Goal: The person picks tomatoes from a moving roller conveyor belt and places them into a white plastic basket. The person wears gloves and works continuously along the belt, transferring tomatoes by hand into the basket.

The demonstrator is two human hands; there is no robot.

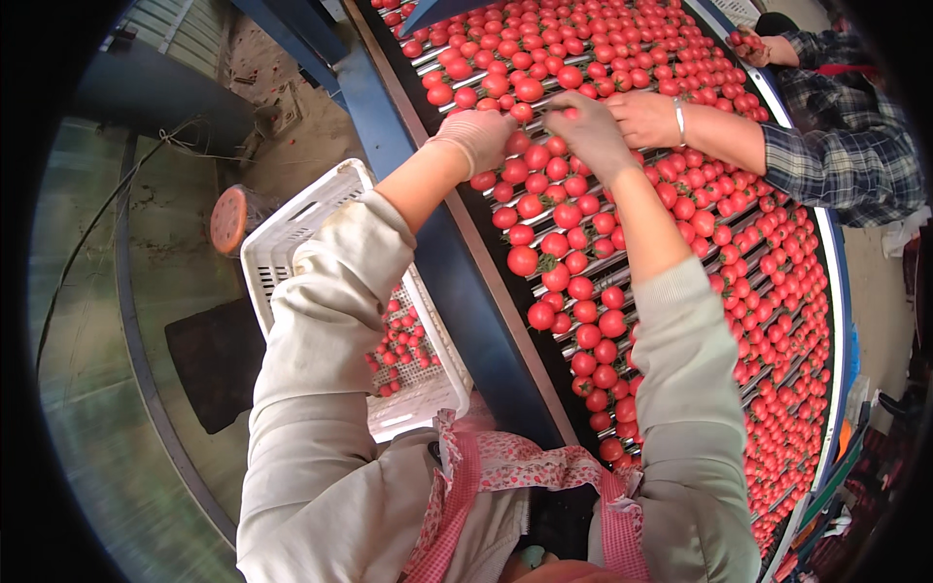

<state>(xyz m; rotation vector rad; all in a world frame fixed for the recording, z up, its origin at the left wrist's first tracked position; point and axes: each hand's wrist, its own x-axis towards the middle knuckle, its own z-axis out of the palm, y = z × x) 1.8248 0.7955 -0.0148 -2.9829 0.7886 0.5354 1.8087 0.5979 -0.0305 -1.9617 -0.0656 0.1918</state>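
Small red tomatoes [567, 215] cover a roller conveyor [466, 69] with shiny metal bars. My left hand [481, 137], in a thin pale glove, is over the conveyor's near edge with its fingertips down among the tomatoes. Whether it grips one is hidden. My right hand [592, 135], in a greyish glove, reaches over the middle of the rollers, its fingers curled. A bit of red shows by its fingers, but I cannot tell if that tomato is held. Just beyond it, almost touching, is a co-worker's bare hand [643, 120] with a bracelet.
A white plastic crate [437, 364] with some tomatoes in it stands left of the conveyor's blue frame [481, 306]. The co-worker's other hand [751, 47] holds tomatoes at the far rail [827, 240]. A blue metal post [295, 36] rises at the upper left.
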